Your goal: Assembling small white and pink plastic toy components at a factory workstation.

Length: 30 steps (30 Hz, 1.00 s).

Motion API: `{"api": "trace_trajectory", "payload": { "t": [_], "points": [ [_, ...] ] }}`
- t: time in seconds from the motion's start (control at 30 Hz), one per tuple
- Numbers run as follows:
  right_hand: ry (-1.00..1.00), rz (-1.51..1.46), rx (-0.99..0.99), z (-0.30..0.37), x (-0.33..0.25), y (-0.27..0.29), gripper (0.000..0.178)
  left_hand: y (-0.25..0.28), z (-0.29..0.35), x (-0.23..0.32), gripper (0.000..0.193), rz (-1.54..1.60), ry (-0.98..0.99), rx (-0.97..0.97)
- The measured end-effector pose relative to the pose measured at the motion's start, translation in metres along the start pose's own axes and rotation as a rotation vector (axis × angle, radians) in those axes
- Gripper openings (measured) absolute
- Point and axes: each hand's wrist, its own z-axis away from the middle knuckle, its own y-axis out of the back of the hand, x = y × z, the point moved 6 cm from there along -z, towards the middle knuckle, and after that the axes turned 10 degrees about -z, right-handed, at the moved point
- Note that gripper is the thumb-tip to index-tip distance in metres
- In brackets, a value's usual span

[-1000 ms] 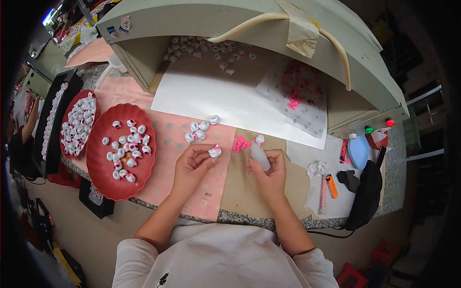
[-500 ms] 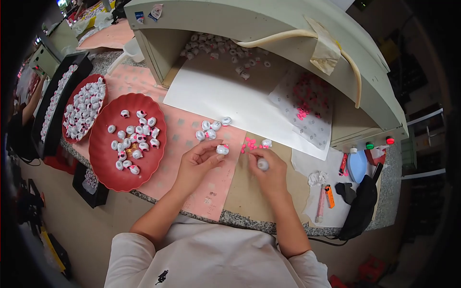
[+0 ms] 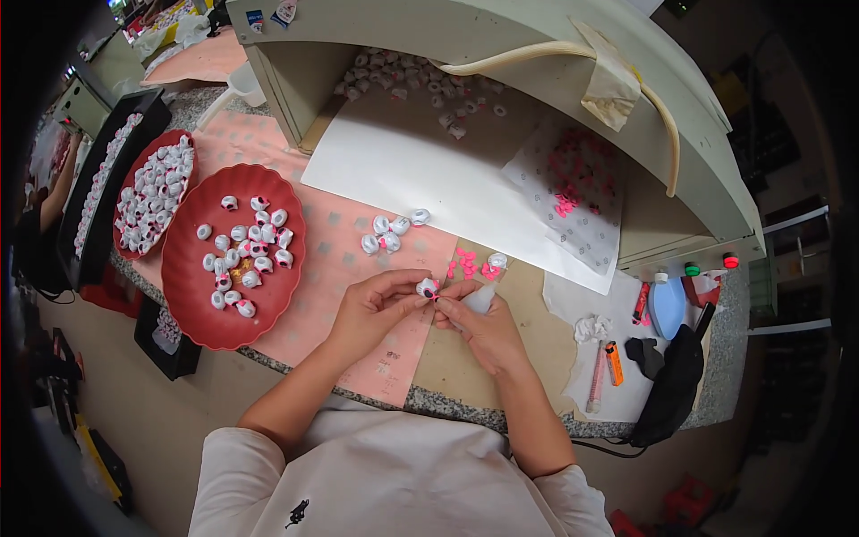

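Between the fingertips of my left hand (image 3: 376,306) is a small white figurine piece (image 3: 427,286) with a dark and pink marking. My right hand (image 3: 490,336) meets it, thumb and forefinger pinched at its pink edge; a small pink piece seems to be there, mostly covered. A whitish translucent squeeze bottle (image 3: 480,299) is tucked in the same right hand. Just beyond my hands lie loose pink pieces (image 3: 466,265) and one white piece (image 3: 497,260). Several more white pieces (image 3: 390,241) form a small group on the pink patterned sheet (image 3: 394,349).
To the left, a red scalloped plate (image 3: 191,309) and a second red plate (image 3: 121,243) hold white pieces. A grey hooded cabinet (image 3: 555,27) stands ahead, with white and pink pieces inside. At right are an orange lighter (image 3: 614,363), blue dish (image 3: 667,309) and black cloth bundle (image 3: 667,394).
My right hand has moved left and now touches the white piece in my left hand. That piece has turned, showing its dark and pink marking. The view has shifted slightly.
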Motion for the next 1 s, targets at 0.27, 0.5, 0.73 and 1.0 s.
{"api": "trace_trajectory", "payload": {
  "t": [0.27, 0.5, 0.73, 1.0],
  "points": [
    [0.028, 0.038, 0.033, -0.003, 0.002, 0.007, 0.009, -0.003, -0.003, 0.002, 0.032, -0.057, -0.069, -0.03],
    [0.092, 0.066, 0.033, -0.002, 0.001, 0.007, 0.014, -0.009, -0.007, 0.002, 0.026, 0.084, 0.004, -0.086],
    [0.205, 0.133, -0.021, -0.006, -0.006, 0.01, 0.024, -0.016, -0.013, -0.001, 0.024, 0.096, -0.01, -0.083],
    [0.235, 0.182, -0.016, -0.008, -0.009, 0.014, 0.02, -0.022, -0.016, -0.001, 0.023, 0.132, -0.055, -0.168]
  ]
}}
